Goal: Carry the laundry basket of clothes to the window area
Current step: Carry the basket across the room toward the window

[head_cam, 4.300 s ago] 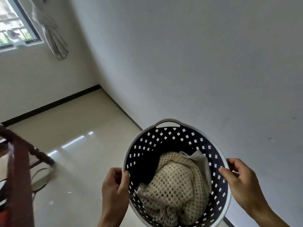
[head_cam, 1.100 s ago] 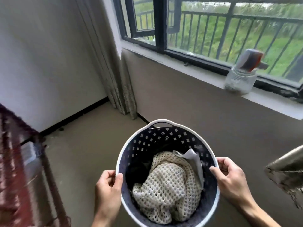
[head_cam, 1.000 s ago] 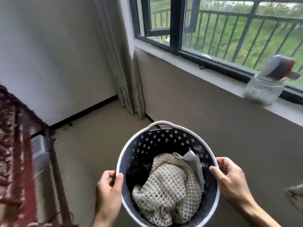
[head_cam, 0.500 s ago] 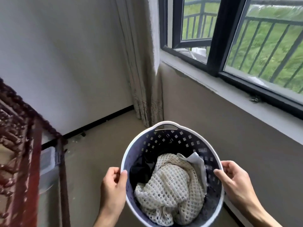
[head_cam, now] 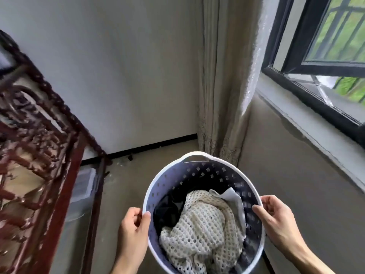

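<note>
Plastic, round and perforated with small square holes, the dark blue laundry basket with a white rim (head_cam: 156, 184) sits low in the middle of the view, held off the floor between two bare hands. The left hand (head_cam: 133, 227) is closed on the rim's left edge, thumb hooked inside and fingers curled under the lip. The right hand (head_cam: 276, 220) clamps the right edge the same way, thumb lying over the rim. A moulded handle slot marks the far edge of the rim.

Inside lies a cream open-weave knitted garment (head_cam: 199, 226), bunched and lumpy, with a smooth pale grey cloth (head_cam: 233, 198) folded at its far right and a dark crumpled garment (head_cam: 167, 210) at its left.

Beyond the basket, a strip of dull beige floor (head_cam: 126, 184) runs to the far white wall and its black skirting. A carved dark red wooden frame (head_cam: 39, 155), ornate and blurred, crowds the left side, narrowing the passage. On the right a black-framed window (head_cam: 308, 62) with a pale sill stands above a plain wall, close to the basket. A long beige pleated curtain (head_cam: 219, 86) hangs in the far corner, its hem just beyond the basket's far rim.
</note>
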The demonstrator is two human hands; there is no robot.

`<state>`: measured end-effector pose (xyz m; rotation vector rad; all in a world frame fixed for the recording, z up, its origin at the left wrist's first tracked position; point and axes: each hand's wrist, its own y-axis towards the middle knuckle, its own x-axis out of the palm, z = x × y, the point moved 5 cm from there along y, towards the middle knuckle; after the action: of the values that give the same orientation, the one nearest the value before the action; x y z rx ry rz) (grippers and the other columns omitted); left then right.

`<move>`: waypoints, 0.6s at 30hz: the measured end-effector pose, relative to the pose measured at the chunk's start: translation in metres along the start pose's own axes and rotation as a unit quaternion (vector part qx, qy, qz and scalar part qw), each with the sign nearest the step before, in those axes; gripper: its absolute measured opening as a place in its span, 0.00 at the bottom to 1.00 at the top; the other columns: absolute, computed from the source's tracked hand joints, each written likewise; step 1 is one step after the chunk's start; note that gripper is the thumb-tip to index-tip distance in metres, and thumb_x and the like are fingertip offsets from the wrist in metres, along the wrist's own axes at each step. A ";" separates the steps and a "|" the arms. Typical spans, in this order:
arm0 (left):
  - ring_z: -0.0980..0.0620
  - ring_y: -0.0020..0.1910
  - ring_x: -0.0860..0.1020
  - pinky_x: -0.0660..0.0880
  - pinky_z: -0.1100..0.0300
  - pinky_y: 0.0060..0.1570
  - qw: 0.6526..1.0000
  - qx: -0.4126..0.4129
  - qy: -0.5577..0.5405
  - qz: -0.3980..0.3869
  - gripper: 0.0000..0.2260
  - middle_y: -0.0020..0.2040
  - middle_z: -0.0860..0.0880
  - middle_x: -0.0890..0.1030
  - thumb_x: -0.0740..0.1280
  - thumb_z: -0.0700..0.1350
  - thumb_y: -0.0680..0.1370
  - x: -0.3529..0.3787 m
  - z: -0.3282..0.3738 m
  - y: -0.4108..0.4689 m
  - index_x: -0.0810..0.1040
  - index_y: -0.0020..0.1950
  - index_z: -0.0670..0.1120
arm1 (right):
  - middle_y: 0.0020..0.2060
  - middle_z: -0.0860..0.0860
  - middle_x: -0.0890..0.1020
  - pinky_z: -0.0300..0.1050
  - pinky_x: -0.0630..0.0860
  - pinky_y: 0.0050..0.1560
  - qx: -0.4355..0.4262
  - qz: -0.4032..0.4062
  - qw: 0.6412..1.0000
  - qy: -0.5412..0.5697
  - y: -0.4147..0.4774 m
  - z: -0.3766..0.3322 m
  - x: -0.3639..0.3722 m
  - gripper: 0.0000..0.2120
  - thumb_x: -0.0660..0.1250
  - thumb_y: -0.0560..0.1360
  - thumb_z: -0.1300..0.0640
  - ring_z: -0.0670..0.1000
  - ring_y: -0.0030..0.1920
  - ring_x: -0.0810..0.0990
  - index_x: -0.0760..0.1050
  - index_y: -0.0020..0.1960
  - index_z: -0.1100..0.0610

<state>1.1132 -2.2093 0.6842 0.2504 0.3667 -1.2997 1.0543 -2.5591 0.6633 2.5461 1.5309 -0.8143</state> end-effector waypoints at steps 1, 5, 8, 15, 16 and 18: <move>0.57 0.25 0.61 0.56 0.64 0.24 1.000 -0.003 0.006 0.012 0.11 0.28 0.45 0.65 0.67 0.37 0.75 0.002 0.002 0.013 0.70 0.38 0.31 | 0.33 0.55 0.83 0.58 0.79 0.42 -0.008 -0.017 1.000 -0.011 0.021 -0.012 0.006 0.03 0.71 0.70 0.58 0.61 0.38 0.82 0.77 0.40 0.54; 0.56 0.28 0.64 0.59 0.62 0.27 0.998 -0.033 0.013 0.053 0.08 0.30 0.43 0.70 0.66 0.36 0.77 0.006 -0.002 0.061 0.72 0.40 0.33 | 0.34 0.53 0.84 0.54 0.79 0.39 -0.045 -0.088 0.993 -0.057 0.096 -0.058 0.042 0.03 0.69 0.71 0.57 0.57 0.38 0.82 0.76 0.41 0.53; 0.56 0.27 0.61 0.57 0.62 0.26 0.995 -0.060 0.008 0.076 0.10 0.29 0.46 0.67 0.65 0.37 0.77 0.014 -0.008 0.104 0.71 0.39 0.32 | 0.35 0.53 0.84 0.55 0.80 0.41 -0.050 -0.111 0.989 -0.081 0.145 -0.080 0.074 0.03 0.69 0.71 0.56 0.57 0.39 0.82 0.76 0.42 0.53; 0.55 0.24 0.60 0.57 0.64 0.24 0.993 -0.083 0.031 0.076 0.14 0.27 0.49 0.62 0.65 0.38 0.77 0.039 -0.008 0.247 0.65 0.33 0.40 | 0.36 0.51 0.85 0.57 0.80 0.42 -0.023 -0.109 0.988 -0.102 0.252 -0.122 0.151 0.03 0.70 0.70 0.55 0.55 0.39 0.84 0.77 0.43 0.53; 0.55 0.24 0.61 0.58 0.64 0.24 0.993 -0.079 0.042 0.072 0.15 0.27 0.49 0.61 0.65 0.38 0.77 0.042 -0.004 0.269 0.65 0.32 0.41 | 0.37 0.51 0.85 0.57 0.80 0.42 -0.016 -0.105 0.989 -0.105 0.266 -0.130 0.159 0.03 0.70 0.70 0.55 0.55 0.39 0.84 0.77 0.43 0.52; 0.56 0.25 0.63 0.60 0.65 0.25 0.995 -0.070 0.051 0.058 0.15 0.28 0.49 0.62 0.65 0.38 0.77 0.046 0.006 0.312 0.64 0.32 0.41 | 0.36 0.51 0.85 0.57 0.81 0.42 -0.003 -0.090 0.991 -0.103 0.292 -0.147 0.174 0.04 0.70 0.70 0.54 0.55 0.39 0.83 0.76 0.42 0.52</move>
<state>1.4257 -2.1730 0.6634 0.2173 0.5204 -1.1451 1.4223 -2.5201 0.6463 2.2585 1.7074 -1.0540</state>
